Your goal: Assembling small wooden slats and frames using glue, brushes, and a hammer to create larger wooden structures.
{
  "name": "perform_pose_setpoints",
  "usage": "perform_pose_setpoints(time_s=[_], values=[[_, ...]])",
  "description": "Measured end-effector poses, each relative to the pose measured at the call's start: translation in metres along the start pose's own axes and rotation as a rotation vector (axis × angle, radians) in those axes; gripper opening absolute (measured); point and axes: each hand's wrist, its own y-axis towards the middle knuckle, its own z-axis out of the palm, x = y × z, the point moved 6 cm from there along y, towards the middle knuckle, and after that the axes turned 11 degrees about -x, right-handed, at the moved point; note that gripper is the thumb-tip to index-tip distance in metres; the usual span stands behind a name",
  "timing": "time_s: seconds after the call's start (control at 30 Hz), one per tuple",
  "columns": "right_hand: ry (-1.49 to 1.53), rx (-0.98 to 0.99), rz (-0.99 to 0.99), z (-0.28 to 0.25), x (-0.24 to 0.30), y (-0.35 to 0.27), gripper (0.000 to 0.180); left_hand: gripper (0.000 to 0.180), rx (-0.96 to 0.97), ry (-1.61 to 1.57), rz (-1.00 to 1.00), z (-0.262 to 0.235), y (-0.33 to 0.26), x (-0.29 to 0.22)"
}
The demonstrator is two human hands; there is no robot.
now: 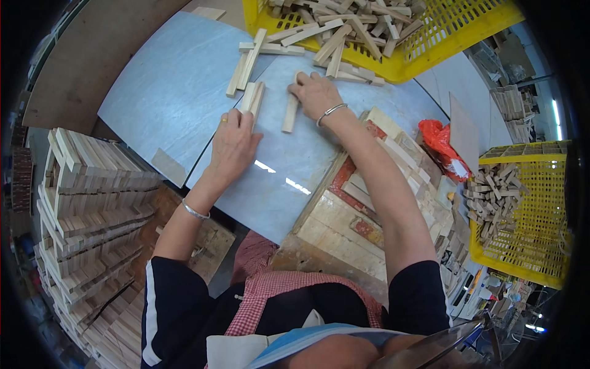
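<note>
My left hand (233, 144) is closed around the near end of a few pale wooden strips (254, 98) lying side by side on the blue-grey tabletop (178, 74). To its right, my right hand (317, 96) grips a single wooden strip (289, 118) near its far end, with fingertips over the top. That strip points toward me, and a gap separates it from the left hand's strips. Beyond my left hand, several loose wooden strips (250, 64) lie crossed on one another. My fingers partly hide the held ends.
A yellow plastic crate (402, 72) heaped with wooden strips stands at the far side. Tall stacks of strips (104, 175) rise at the left. A worn wooden board (326, 215), a red plastic bag (437, 141) and another yellow crate (522, 246) with short pieces are at the right.
</note>
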Motion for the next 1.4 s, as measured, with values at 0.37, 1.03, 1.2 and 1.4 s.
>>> perform_pose_setpoints(time_s=[0.37, 1.03, 1.2, 1.4], values=[[0.583, -0.212, 0.489, -0.067, -0.058, -0.055, 0.028, 0.025, 0.163, -0.347, -0.626, -0.015, -0.004, 0.039], [0.681, -0.416, 0.845, -0.083, -0.159, -0.246, 0.023, 0.026, 0.879, -1.296, -1.091, 0.027, -0.102, -0.2], [0.739, -0.402, 0.845, -0.081, -0.157, -0.252, 0.024, 0.03, 0.88, -1.226, -1.096, 0.034, -0.1, -0.215], [0.658, -0.4, 0.775, -0.07, -0.156, -0.253, 0.024, 0.032, 0.883, -1.163, -1.132, 0.038, -0.106, -0.224]])
